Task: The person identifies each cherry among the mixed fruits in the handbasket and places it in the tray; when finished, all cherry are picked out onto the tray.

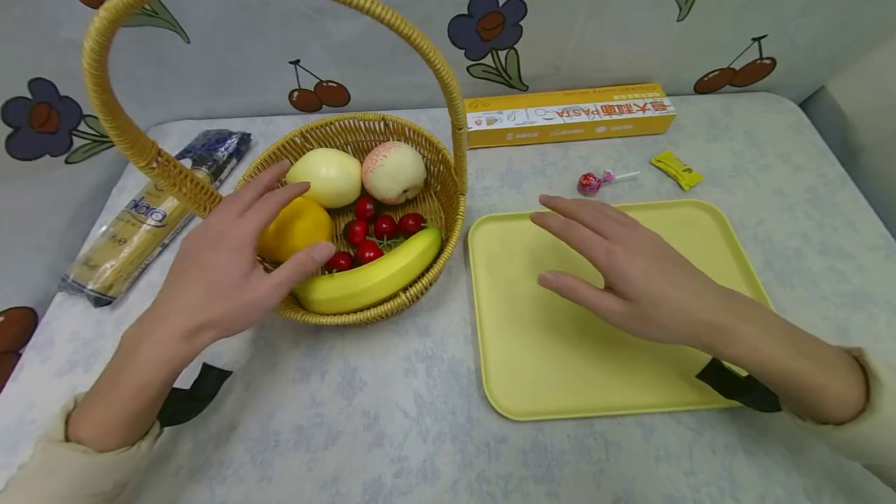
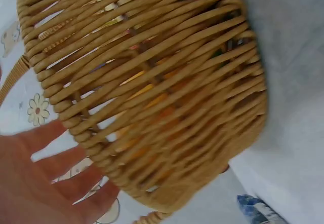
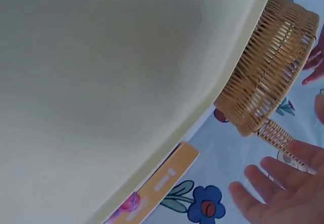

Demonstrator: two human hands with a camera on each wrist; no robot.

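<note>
Underneath, a pale table (image 1: 392, 411) mottled with blue carries everything; beyond both hands rises a greyish backdrop (image 1: 392, 37) printed with flowers and cherries. At the left hand (image 1: 234, 267), whose fingers and thumb are spread apart, stands a round golden wicker basket (image 1: 357, 319) with a tall arched handle, full of fruit (image 1: 371, 282). Below the right hand (image 1: 623, 271), thumb apart from its extended fingers, lies a flat yellow tray (image 1: 560, 372) with rounded corners.
</note>
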